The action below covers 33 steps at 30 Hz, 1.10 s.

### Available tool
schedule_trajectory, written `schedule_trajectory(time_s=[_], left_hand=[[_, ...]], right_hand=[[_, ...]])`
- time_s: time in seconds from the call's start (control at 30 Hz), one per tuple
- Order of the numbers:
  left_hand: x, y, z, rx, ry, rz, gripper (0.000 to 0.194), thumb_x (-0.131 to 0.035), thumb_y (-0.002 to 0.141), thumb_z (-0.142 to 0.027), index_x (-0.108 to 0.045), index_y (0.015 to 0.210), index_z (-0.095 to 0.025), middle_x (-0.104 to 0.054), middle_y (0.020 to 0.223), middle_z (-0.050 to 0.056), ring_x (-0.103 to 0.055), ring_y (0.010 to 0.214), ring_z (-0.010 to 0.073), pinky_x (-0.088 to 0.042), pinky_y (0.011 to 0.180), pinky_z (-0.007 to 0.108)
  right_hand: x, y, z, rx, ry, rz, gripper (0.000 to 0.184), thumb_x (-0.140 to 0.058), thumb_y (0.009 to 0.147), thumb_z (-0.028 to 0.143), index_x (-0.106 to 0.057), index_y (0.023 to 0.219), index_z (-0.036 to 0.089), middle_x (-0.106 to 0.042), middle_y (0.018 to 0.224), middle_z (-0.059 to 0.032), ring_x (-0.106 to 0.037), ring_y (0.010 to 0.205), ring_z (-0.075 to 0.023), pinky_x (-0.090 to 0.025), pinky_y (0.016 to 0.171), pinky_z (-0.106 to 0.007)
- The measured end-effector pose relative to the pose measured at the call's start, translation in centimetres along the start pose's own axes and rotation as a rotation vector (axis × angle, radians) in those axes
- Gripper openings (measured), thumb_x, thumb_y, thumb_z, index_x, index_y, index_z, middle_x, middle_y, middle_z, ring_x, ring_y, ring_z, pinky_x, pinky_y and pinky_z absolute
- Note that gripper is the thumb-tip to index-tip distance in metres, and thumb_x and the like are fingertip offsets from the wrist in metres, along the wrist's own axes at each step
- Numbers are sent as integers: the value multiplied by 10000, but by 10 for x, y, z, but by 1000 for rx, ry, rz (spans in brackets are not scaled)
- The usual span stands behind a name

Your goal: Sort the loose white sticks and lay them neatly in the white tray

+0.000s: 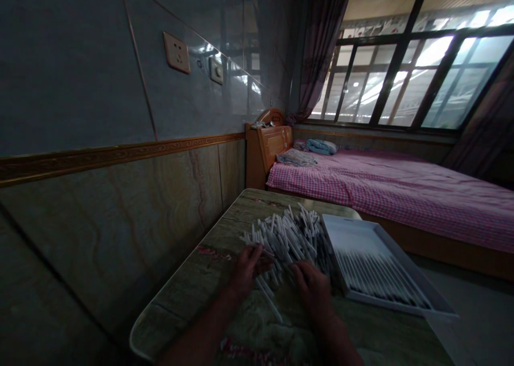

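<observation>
A heap of thin white pen-like sticks lies on the table. At its near left edge, my left hand is closed, with thumb and fingers pinching one of the white sticks. My right hand reaches the heap's near side with curled fingers; the dim light hides what is in them. Between the hands, a few loose sticks lie on the tabletop. To the right, a shallow white tray holds a row of similar sticks side by side, their near ends dark.
The green marble-patterned table has rounded corners and stands near the tiled wall. Beyond it is a bed with a pink checked sheet and wooden headboard. The tray's right side reaches past the table edge.
</observation>
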<state>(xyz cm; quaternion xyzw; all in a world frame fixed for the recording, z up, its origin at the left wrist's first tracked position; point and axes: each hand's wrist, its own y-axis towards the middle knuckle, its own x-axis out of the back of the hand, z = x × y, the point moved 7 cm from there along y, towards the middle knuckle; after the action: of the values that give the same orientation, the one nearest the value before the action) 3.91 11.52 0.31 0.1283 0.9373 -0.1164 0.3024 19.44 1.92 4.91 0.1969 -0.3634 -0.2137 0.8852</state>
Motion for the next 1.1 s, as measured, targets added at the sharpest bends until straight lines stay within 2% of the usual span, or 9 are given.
schedule_trajectory(time_s=[0.1,0.27,0.4,0.53,0.63,0.7,0.77,0.9,1.1], left_hand=[[-11,-7,7,69,36,135,304,-764,691,-343,-580,849,-159,-731,782,64,-711,664,200,-563,589,285],[-26,-22,14,179,62,316,327,-786,655,-358,-611,825,-140,-713,778,77,-688,639,195,-535,561,280],[-30,-26,15,223,54,360,295,-786,661,-331,-612,809,-143,-708,766,70,-686,645,189,-528,563,268],[-24,-17,12,188,-56,254,244,-775,685,-285,-615,817,-156,-717,766,36,-684,630,143,-536,549,215],[-13,-8,5,141,-135,133,134,-726,744,-213,-629,810,-149,-723,763,19,-694,651,119,-551,570,178],[-4,-2,1,135,-176,55,67,-690,775,-164,-636,810,-144,-725,744,14,-700,649,116,-561,570,170],[2,2,0,152,-221,-3,24,-655,799,-125,-640,810,-140,-725,723,13,-700,625,114,-567,554,169],[6,4,1,190,-273,-41,84,-587,837,-78,-649,813,-130,-728,706,24,-694,585,110,-571,527,171],[4,1,1,202,-261,-39,119,-557,852,-65,-648,806,-126,-727,702,32,-691,575,108,-569,521,168]], right_hand=[[-10,1,2,-71,108,97,222,-513,803,338,-641,681,204,-645,677,-23,-592,662,-155,-426,639,-240],[-25,0,-1,-231,303,171,219,-534,642,343,-469,474,219,-461,462,46,-442,479,-122,-344,455,-215],[-31,1,-2,-273,438,182,243,-531,606,375,-419,458,217,-387,438,69,-370,447,-92,-297,435,-194],[-25,8,-8,-309,477,193,352,-451,693,528,-472,531,216,-379,440,64,-343,419,-95,-281,418,-204],[6,14,-19,-312,273,60,463,-322,828,548,-553,631,199,-491,510,20,-450,479,-130,-327,465,-225],[32,16,-22,-284,-26,-19,384,-381,870,463,-615,732,193,-615,670,-22,-555,612,-154,-351,539,-230],[48,16,-24,-291,-340,11,260,-436,881,350,-657,852,216,-668,835,-40,-603,700,-163,-329,560,-234],[53,10,-31,-354,-713,220,211,-461,869,208,-668,898,234,-677,878,-58,-635,713,-173,-271,522,-244],[43,4,-34,-348,-811,326,250,-436,848,91,-663,907,178,-679,927,-99,-655,777,-187,-302,546,-247]])
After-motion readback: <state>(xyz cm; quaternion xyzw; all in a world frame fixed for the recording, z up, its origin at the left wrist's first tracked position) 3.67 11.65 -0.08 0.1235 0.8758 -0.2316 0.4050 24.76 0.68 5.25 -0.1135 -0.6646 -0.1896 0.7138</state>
